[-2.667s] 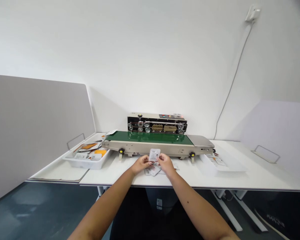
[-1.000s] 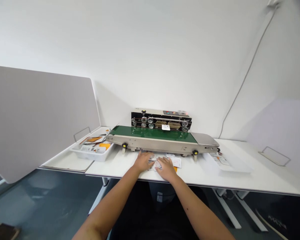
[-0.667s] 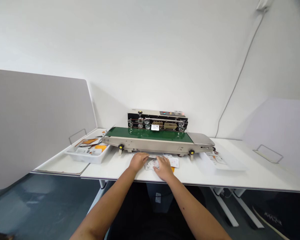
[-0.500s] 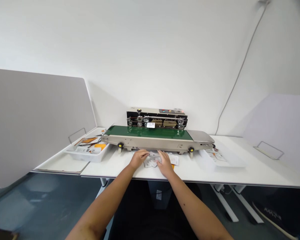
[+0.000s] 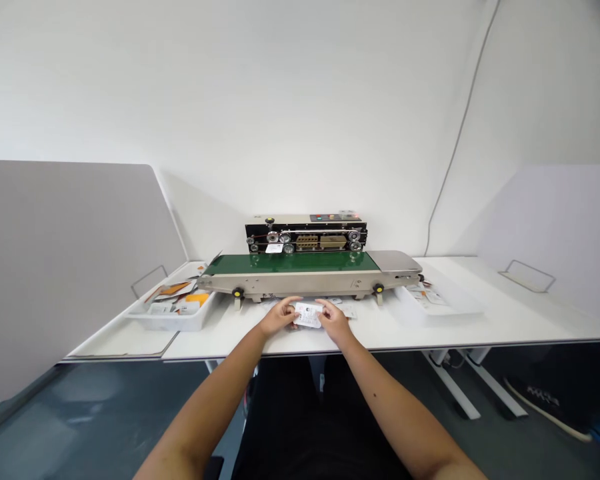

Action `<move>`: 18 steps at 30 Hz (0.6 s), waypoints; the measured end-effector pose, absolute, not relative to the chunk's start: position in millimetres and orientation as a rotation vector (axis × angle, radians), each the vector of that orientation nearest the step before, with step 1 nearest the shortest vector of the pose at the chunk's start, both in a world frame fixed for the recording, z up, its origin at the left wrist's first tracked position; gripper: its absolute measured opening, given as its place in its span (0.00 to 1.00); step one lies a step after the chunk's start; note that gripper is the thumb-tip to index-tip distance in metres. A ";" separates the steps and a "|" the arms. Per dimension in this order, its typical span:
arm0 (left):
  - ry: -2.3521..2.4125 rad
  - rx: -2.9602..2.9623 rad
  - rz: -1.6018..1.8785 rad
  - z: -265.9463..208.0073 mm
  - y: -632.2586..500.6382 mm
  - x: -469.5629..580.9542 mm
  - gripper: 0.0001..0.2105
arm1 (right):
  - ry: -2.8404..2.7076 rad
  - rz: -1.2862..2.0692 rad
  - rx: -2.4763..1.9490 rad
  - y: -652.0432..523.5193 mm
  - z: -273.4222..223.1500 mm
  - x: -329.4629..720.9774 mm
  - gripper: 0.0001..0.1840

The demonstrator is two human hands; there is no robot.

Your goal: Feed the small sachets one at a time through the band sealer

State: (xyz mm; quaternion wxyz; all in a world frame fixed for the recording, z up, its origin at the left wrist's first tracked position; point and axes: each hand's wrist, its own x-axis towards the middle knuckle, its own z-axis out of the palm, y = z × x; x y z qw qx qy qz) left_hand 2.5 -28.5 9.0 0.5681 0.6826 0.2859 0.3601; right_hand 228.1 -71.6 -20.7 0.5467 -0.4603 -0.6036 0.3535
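Observation:
A small white printed packet (image 5: 308, 315) is pinched between my two hands, held just above the table in front of the machine. My left hand (image 5: 280, 316) is closed on its left side, my right hand (image 5: 333, 321) on its right side. More packets (image 5: 349, 311) lie on the table behind and beneath it, partly hidden by my hands. Beyond stands a band sealing machine (image 5: 306, 235) with a green conveyor belt (image 5: 295, 263). Another white packet (image 5: 274, 248) sits at the left part of the machine's rollers.
A white bin (image 5: 180, 323) with several white and orange packets stands at the left, partly under the conveyor's end. At the right a second white bin (image 5: 453, 313) holds some packets. Grey panels (image 5: 70, 267) flank the table, and a cable (image 5: 455, 143) runs down the wall.
From the pile on the table, my hands have brought up one packet, now turned print-side to view. The packet in the machine has travelled left. My view has shifted slightly.

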 end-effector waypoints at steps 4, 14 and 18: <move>0.702 1.608 0.842 11.4 -29.9 2.4 0.28 | -1.410 0.910 -1.061 -69.1 -23.9 229.2 0.19; 0.652 1.590 0.834 8.6 -26.4 2.6 0.24 | -1.520 1.303 -1.008 -66.2 -7.8 239.5 0.17; 0.630 1.574 0.848 12.4 -27.1 3.1 0.27 | -1.497 1.428 -1.028 -40.9 42.4 284.6 0.18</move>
